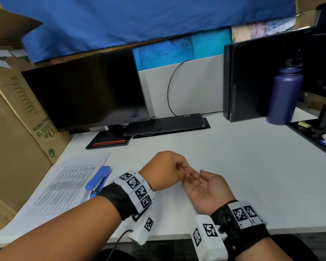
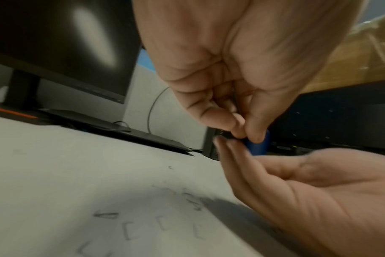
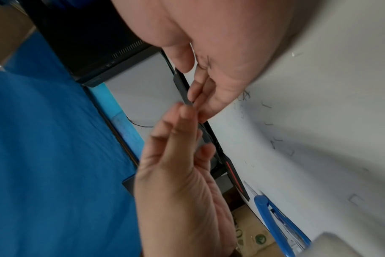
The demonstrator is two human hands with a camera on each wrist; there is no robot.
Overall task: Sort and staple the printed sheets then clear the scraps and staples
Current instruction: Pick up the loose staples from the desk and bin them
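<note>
My left hand [image 1: 179, 167] hovers over the white desk, its thumb and forefinger [image 2: 242, 133] pinched together on what looks like a tiny staple, hard to make out. Right below it my right hand [image 1: 205, 187] lies palm up and cupped, fingers relaxed; thin dark marks on its palm [image 3: 205, 61] look like staples. Several loose staples [image 2: 163, 226] lie scattered on the desk beneath both hands. To the left lies the stack of printed sheets [image 1: 64, 185], with the blue stapler [image 1: 98, 178] resting on its right edge.
A cardboard box [image 1: 13, 129] stands against the desk's left side. A dark monitor [image 1: 83, 95] and a flat black dock [image 1: 166, 125] sit at the back. A computer tower [image 1: 252, 81], a blue bottle [image 1: 284, 91] and a black tray [image 1: 316, 134] stand at the right.
</note>
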